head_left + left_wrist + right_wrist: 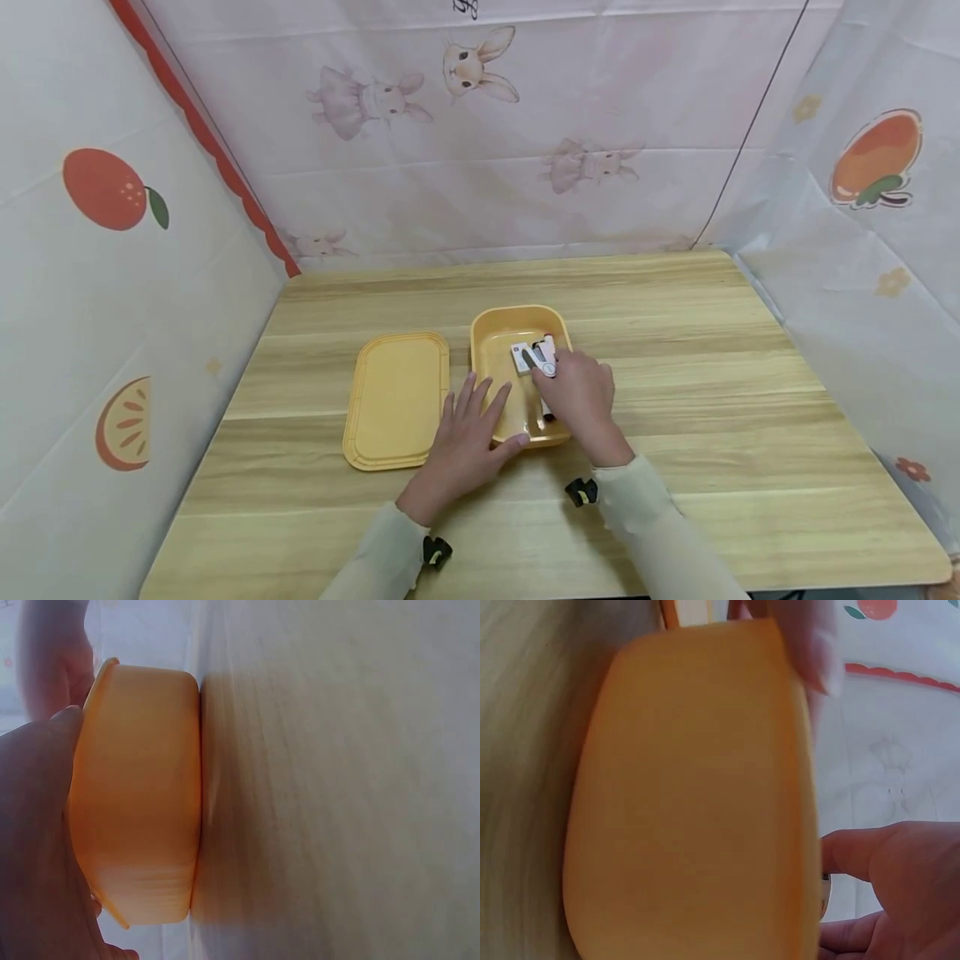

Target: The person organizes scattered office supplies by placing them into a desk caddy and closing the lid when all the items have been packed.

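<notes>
A yellow rectangular box (495, 333) stands on the table. Over its right side, my right hand (581, 392) grips a small white stapler (549, 368) with a dark grey part. Beside the stapler in the box lies a small white carton (519, 358). A white stick with a red end (549, 340) and a dark end runs along the right wall, partly hidden by the right hand. My left hand (465, 442) spreads its fingers over the box's near left corner, its thumb (66, 720) at the rim. In the right wrist view, the box wall (690, 787) hides the contents.
To the left of the box, a flat yellow lid (397, 400) lies on the wooden table (712, 375). Printed cloth (570, 92) hangs behind the table and along both sides. A black wrist camera mount (437, 552) sits by the left sleeve, another (581, 492) by the right.
</notes>
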`<state>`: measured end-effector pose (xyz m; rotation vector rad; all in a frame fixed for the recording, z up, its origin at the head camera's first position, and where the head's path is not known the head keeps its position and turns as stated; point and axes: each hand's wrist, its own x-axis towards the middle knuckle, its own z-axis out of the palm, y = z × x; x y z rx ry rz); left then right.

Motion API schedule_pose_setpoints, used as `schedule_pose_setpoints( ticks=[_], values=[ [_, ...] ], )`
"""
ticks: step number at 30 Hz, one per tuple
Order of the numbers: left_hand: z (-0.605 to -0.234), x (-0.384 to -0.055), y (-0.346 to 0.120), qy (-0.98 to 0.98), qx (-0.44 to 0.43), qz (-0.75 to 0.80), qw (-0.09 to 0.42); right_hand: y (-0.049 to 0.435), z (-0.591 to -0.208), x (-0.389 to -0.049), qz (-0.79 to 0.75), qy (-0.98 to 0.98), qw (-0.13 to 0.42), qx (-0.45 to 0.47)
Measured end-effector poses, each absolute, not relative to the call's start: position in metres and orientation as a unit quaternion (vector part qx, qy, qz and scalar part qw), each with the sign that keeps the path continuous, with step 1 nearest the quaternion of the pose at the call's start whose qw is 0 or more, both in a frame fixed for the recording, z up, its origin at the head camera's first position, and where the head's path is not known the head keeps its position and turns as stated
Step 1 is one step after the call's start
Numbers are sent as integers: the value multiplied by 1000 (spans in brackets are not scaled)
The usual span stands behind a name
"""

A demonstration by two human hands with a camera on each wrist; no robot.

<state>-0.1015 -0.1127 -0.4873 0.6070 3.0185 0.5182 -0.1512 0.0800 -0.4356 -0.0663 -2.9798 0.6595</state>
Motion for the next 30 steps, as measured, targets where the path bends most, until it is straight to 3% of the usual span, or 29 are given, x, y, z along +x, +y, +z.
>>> schedule_pose_setpoints(
  ticks=[12, 30],
  values=[
    [-485, -101, -112, 965, 193, 179, 17, 58, -452, -148, 99, -994, 46, -4],
    [-486, -102, -114, 965, 193, 178, 20, 48, -465, -148, 53, -998, 24, 8]
  ],
)
